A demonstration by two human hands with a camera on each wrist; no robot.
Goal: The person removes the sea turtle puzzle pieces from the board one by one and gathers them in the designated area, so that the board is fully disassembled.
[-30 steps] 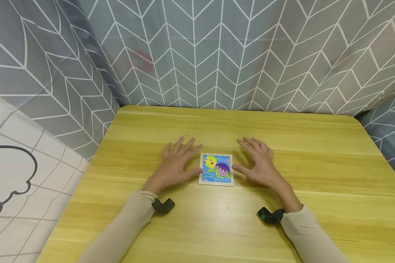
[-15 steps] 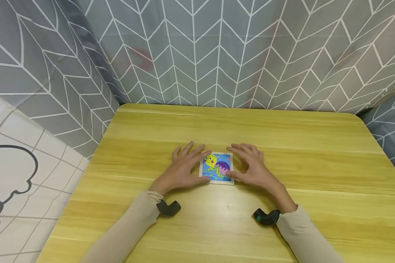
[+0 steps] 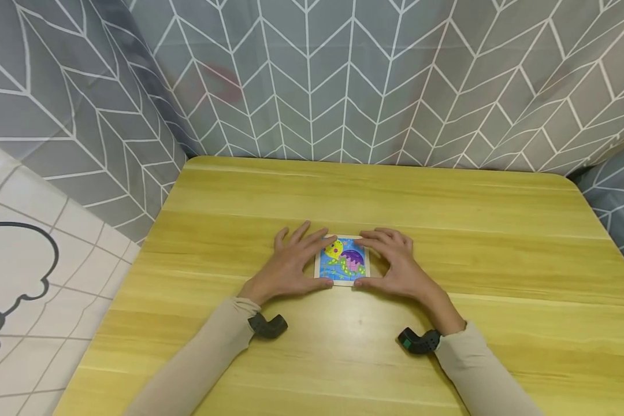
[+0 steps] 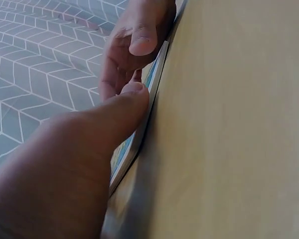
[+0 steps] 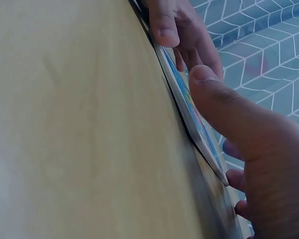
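Note:
A square wooden jigsaw puzzle (image 3: 343, 263) with a yellow and purple turtle on blue lies on the table between both hands. My left hand (image 3: 286, 268) holds its left side, thumb at the near edge and index finger at the far edge. On the other side my right hand (image 3: 397, 263) spans the puzzle the same way, its thumb at the near edge. In the left wrist view, the left thumb (image 4: 132, 107) lies against the pale rim of the puzzle. The right thumb (image 5: 214, 92) is over the rim in the right wrist view; its exact contact is hard to tell.
The wooden table (image 3: 364, 358) extends around the hands. A grey curtain (image 3: 333, 81) with white chevron lines hangs behind its far edge. White cloth (image 3: 26, 300) with a grid and cloud outline is at the left. Black wrist devices (image 3: 421, 341) sit at both cuffs.
Both hands have moved inward from beside the puzzle, thumbs and index fingers coming to its near and far edges. The puzzle has stayed in about the same place on the table.

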